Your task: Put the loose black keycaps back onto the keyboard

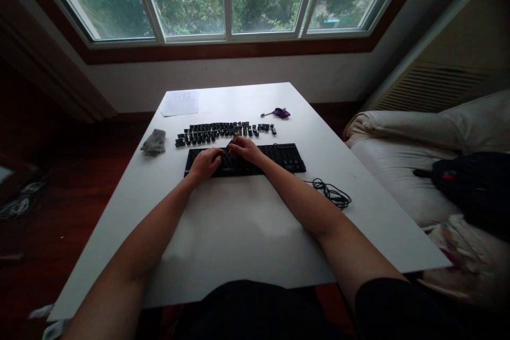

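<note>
A black keyboard lies across the middle of the white table, its keycaps removed in part. My left hand rests on its left half, fingers spread over the board and holding nothing that I can see. My right hand is closed in a pinch around a thin, dark, stick-like tool with a yellowish upper end. The tool slants down to the keyboard between my hands; its lower tip is too small to make out. Just beyond the keyboard, loose black keycaps stand in rows.
A grey cloth lies left of the keycaps, and a paper sheet at the far left corner. Farther back on the right is a purple object with a small brush. A coiled black cable sits right of the keyboard.
</note>
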Motion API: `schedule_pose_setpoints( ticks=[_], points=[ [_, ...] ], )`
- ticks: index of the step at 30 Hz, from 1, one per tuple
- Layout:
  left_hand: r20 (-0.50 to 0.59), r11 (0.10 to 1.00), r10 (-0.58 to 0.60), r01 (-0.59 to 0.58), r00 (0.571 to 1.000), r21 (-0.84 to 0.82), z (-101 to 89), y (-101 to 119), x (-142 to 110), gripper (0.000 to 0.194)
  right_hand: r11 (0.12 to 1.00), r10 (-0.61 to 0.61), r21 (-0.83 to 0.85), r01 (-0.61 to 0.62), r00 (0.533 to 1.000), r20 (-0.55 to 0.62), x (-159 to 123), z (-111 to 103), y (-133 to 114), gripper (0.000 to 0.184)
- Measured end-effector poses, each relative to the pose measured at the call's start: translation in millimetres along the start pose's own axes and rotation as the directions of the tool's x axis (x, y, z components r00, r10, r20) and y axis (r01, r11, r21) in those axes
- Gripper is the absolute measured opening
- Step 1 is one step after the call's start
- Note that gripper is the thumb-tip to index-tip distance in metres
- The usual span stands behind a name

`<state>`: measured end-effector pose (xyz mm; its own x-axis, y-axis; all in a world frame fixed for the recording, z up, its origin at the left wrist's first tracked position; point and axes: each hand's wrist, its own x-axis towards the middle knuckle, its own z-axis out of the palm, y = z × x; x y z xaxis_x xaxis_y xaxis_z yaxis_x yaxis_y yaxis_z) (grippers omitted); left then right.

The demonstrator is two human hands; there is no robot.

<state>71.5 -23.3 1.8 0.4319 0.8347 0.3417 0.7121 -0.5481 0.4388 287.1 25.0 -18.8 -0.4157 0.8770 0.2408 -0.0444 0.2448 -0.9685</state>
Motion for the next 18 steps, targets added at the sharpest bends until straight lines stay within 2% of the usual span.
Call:
schedule_pose_setpoints(
  ticks=[8,18],
  points=[
    [-0.002,1.0,-0.017,0.017,1.0,0.024,0.4,-1.3,0.8,0.032,0.999,-0.005,0.047,0.004,1.0,0.025,0.3,-1.7,0.1,0.042],
    [-0.011,0.999,-0.042,0.042,0.999,-0.03,-3.1,1.2,1.2,0.033,0.995,0.019,0.099,-0.017,1.0,-0.014,-2.1,-1.4,0.0,0.042]
  ],
)
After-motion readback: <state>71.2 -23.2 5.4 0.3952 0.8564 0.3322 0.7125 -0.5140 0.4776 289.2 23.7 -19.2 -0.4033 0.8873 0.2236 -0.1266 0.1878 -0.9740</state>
